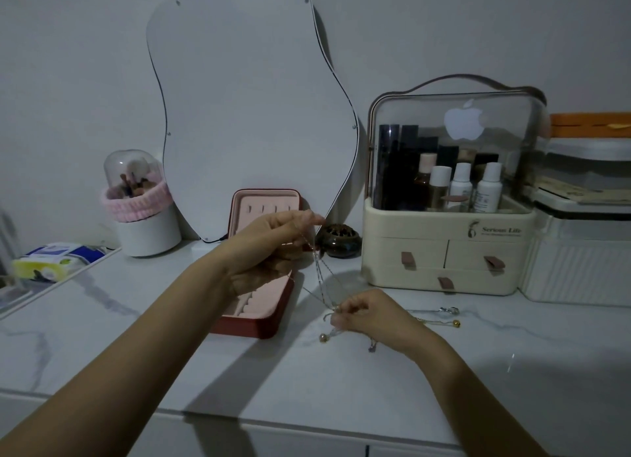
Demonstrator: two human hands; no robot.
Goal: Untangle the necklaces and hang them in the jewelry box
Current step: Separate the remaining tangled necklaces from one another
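Note:
A red jewelry box (269,320) with a pink lining stands open on the marble table, its lid upright with small hooks. My left hand (273,241) is raised in front of the lid and pinches the upper end of thin tangled necklace chains (321,279). The chains run down to my right hand (365,315), which pinches their lower end just above the table. A small bead (322,337) and a clasp end dangle below that hand. Another necklace (440,316) with a gold bead lies on the table to the right.
A wavy mirror (246,115) leans on the wall behind the box. A cream cosmetics organizer (447,251) stands at the right, a dark round pot (338,240) beside it. A brush holder (143,217) and a tissue pack (51,260) are at the left.

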